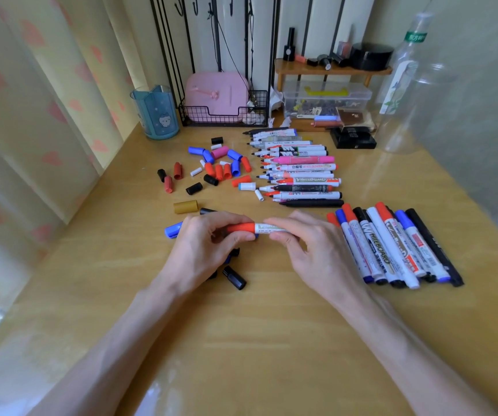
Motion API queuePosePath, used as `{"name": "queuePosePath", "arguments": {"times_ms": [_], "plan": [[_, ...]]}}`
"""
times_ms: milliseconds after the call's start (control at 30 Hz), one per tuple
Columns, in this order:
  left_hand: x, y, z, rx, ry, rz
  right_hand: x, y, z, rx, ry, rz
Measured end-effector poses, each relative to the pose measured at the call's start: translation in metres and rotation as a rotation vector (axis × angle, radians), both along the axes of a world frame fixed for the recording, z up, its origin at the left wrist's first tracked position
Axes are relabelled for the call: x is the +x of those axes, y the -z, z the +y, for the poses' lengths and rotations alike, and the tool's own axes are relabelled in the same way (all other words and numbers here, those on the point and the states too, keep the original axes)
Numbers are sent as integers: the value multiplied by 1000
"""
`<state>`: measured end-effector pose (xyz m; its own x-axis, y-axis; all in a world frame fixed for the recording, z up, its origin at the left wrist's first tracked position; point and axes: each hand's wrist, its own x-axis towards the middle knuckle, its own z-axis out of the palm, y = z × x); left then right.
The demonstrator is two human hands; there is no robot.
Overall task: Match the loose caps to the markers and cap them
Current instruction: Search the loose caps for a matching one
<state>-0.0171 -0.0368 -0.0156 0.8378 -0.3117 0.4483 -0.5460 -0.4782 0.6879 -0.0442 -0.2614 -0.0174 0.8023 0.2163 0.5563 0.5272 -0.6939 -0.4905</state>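
I hold one white marker (267, 228) level above the wooden table (259, 325). My left hand (202, 250) grips its red cap (241, 228), and my right hand (310, 250) pinches the barrel. The cap sits on the marker's end. Behind them a row of uncapped markers (298, 169) lies tips to the left. Loose red, blue, black, white and pink caps (220, 166) are scattered left of that row. A gold cap (185, 206) and a blue cap (173, 230) lie near my left hand. Black caps (235, 277) lie under my left wrist. Capped markers (391, 244) lie in a bunch to the right.
A blue cup (155, 112) and a wire basket (223, 114) with a pink case stand at the back. A clear plastic box (325, 99), a small wooden shelf (331, 69) and two clear bottles (406, 94) stand back right. A curtain hangs on the left.
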Motion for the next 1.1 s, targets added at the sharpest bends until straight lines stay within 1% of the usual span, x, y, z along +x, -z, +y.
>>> {"name": "queuePosePath", "arguments": {"times_ms": [200, 400, 533, 633, 700, 767, 933, 1000, 1100], "plan": [[-1, -2, 0, 42, 21, -29, 0, 4, 1, -11, -15, 13], [0, -3, -3, 32, 29, 17, 1, 1, -1, 3, -4, 25], [1, -5, -4, 15, 31, 2, -4, -8, -1, -101, 39, -5], [2, -1, -6, 20, 37, -25, -8, -13, -2, -64, 52, 30], [4, 1, -9, 47, 20, -47, -9, -16, -5, -69, 114, 51], [4, -1, -15, 72, 8, -57, -7, -20, -14, -87, 220, 74], [4, -6, -40, 153, 94, -56, -1, -36, -57, -190, 554, 250], [6, -5, -53, 163, 115, -47, -1, -39, -77, -218, 622, 297], [9, -2, -74, 155, 150, -29, -4, -41, -97, -240, 628, 374]]}}
